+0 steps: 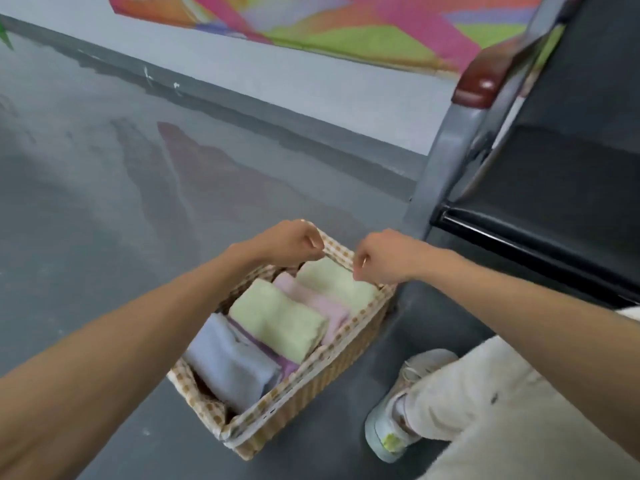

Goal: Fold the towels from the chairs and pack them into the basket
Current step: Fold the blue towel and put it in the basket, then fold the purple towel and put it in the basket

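A rectangular woven wicker basket (322, 386) stands on the glossy dark grey floor (104, 202), just beside a dark-seated chair (554, 168) with a grey metal frame and a reddish-brown armrest (481, 84); a tan-and-white checked cloth liner (337, 249) is folded over the basket's rim. Five folded towels lie packed side by side inside it: a grey-blue towel (232, 368) at the near end; a thin purple towel (273, 355) touching it; a pale green towel (277, 320); a pink towel (318, 299); a second pale green towel (332, 282) against the far end.

Both bare arms reach over the basket to its far rim; the left hand (294, 240) has a narrow grip, thumb and curled fingers pinching the liner near the far corner; the right hand (381, 258), also narrow in grip, pinches the same strip of liner a little along, just above the far green towel. A cream trouser leg (502, 393) and a pale worn shoe (391, 427) stand to the basket's right; a bright multicoloured mural (346, 26) covers the wall beyond.
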### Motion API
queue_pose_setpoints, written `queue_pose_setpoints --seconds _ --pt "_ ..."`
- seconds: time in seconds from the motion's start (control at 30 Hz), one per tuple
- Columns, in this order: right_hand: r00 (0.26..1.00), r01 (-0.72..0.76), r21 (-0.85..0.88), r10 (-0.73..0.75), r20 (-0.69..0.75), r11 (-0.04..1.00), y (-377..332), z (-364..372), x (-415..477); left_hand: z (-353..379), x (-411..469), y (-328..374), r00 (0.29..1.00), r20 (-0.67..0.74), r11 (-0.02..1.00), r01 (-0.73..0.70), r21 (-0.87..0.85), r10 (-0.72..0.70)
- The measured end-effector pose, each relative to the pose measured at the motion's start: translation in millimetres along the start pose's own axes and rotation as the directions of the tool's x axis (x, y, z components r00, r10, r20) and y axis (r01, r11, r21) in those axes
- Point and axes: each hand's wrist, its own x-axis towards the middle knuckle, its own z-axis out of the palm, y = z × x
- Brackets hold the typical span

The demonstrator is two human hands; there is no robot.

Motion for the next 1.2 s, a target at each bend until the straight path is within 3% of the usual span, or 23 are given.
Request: queue_pose_setpoints --seconds 0.2,0.47,0.73,0.8,0.93,0.97,1.07,1.2 --pt "0.921 -0.291 0.073 0.3 -0.247 0.954 121.9 -70.7 -112.2 -6.2 64.7 157.6 0.95 -0.1 0.922 -0.31 -0.231 0.295" --pt "0.731 -0.547 0.215 0.587 -0.348 0.809 246.2 -75.6 -235.2 32.7 112.6 354.8 0.842 -0.041 0.809 -0.53 -0.255 0.538" --pt "0.466 -0.681 0.439 0.809 -0.357 0.586 373.9 -36.3 -359.1 113.6 169.6 491.8 0.774 0.04 0.759 -0.608 -0.236 0.632" --pt "0.373 -0.721 0.474 0.86 -0.349 0.505 398.3 -20.0 -385.8 136.6 180.1 519.5 0.767 0.057 0.751 -0.606 -0.262 0.639" --pt "0.102 -0.78 0.53 0.903 -0.417 0.332 430.1 12.5 -423.8 188.1 186.2 566.5 0.732 0.067 0.707 -0.624 -0.333 0.678" --pt "0.067 -0.784 0.534 0.898 -0.435 0.317 434.9 19.4 -428.9 199.8 184.6 574.5 0.726 0.071 0.696 -0.62 -0.361 0.684" --pt "0.052 -0.784 0.541 0.901 -0.432 0.304 447.6 37.4 -432.8 227.2 176.1 590.1 0.694 0.104 0.673 -0.632 -0.384 0.712" --pt "-0.063 -0.738 0.629 0.902 -0.427 0.245 457.2 30.9 -424.8 231.9 167.9 599.0 0.706 0.062 0.656 -0.618 -0.433 0.706"
